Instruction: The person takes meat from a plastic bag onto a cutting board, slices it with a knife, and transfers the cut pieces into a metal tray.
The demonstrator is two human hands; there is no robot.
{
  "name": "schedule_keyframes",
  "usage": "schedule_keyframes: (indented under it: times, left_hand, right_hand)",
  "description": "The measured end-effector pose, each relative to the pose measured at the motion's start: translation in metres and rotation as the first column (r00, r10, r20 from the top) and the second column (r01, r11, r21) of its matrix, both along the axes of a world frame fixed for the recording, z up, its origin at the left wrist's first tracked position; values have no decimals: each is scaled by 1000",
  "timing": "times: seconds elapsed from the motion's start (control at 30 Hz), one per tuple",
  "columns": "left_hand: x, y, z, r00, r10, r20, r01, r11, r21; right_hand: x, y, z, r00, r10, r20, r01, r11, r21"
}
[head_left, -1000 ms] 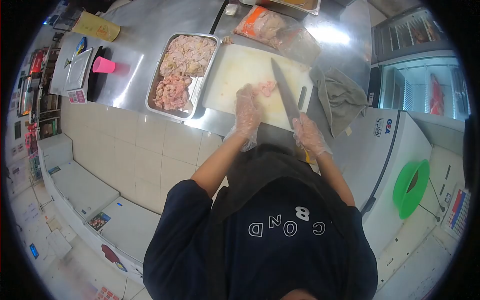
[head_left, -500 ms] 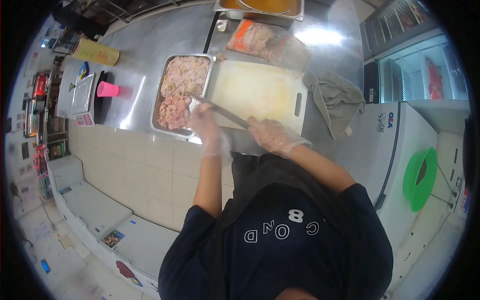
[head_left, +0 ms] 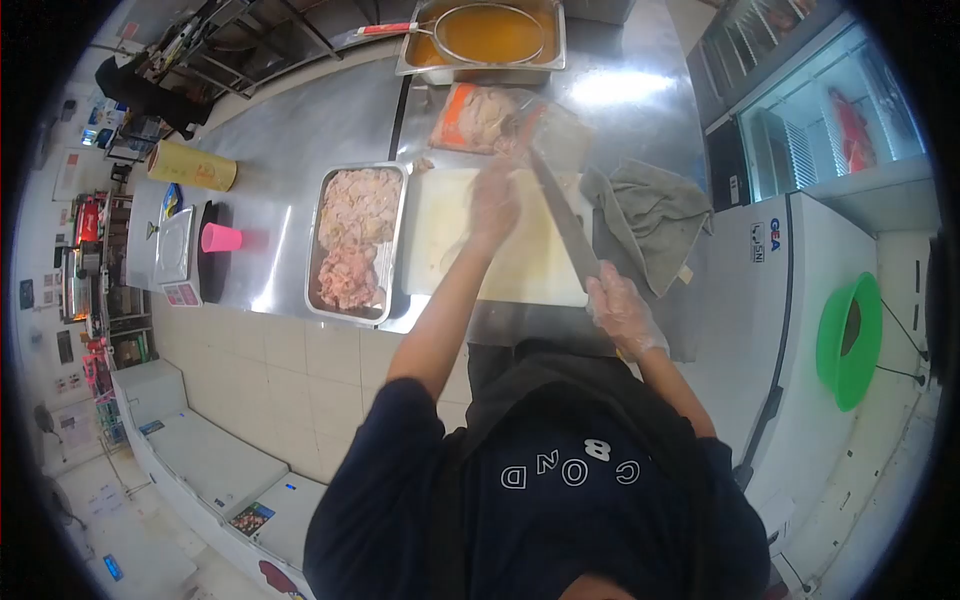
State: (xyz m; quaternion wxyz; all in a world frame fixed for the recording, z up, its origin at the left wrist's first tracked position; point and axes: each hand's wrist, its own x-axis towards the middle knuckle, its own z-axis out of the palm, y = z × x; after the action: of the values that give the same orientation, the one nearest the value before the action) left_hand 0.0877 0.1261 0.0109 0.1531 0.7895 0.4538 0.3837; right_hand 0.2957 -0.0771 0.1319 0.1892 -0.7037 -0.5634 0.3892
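My right hand (head_left: 622, 312), in a clear plastic glove, is closed round the handle of a long-bladed knife (head_left: 562, 215). The blade points up and away from me over the right part of the white cutting board (head_left: 440, 215). My left hand (head_left: 494, 205) is stretched out above the board towards a plastic bag of raw chicken (head_left: 485, 118). Motion smears its fingers, so whether they touch the bag is unclear. Left of the board, a metal tray (head_left: 400, 230) holds cut raw chicken (head_left: 352, 235) in a paler heap and a pinker heap.
A grey cloth (head_left: 650, 220) lies crumpled right of the board. At the back, a strainer (head_left: 487, 35) rests over a pan of orange-brown liquid (head_left: 520, 40). A pink cup (head_left: 221, 238), a scale (head_left: 176, 245) and a yellow roll (head_left: 195, 165) stand to the left.
My left hand has moved from the chicken tray over the board towards the bag. My right hand has swung the knife away from the tray to the right, its blade now pointing away from me.
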Motion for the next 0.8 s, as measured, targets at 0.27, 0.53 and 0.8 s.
schedule_keyframes:
  times: [0.27, 0.53, 0.8]
  left_hand:
    - [75, 119, -23, 814, 52, -579, -161, 977, -138]
    - [48, 109, 17, 896, 409, 170, -396, 912, -108]
    - [22, 130, -9, 654, 376, -656, -545, 836, -64]
  right_hand:
    - [31, -42, -47, 967, -255, -6, 255, 967, 6]
    - [28, -32, -35, 966, -246, -82, 247, 969, 3]
    - [36, -14, -22, 944, -234, -233, 212, 970, -116]
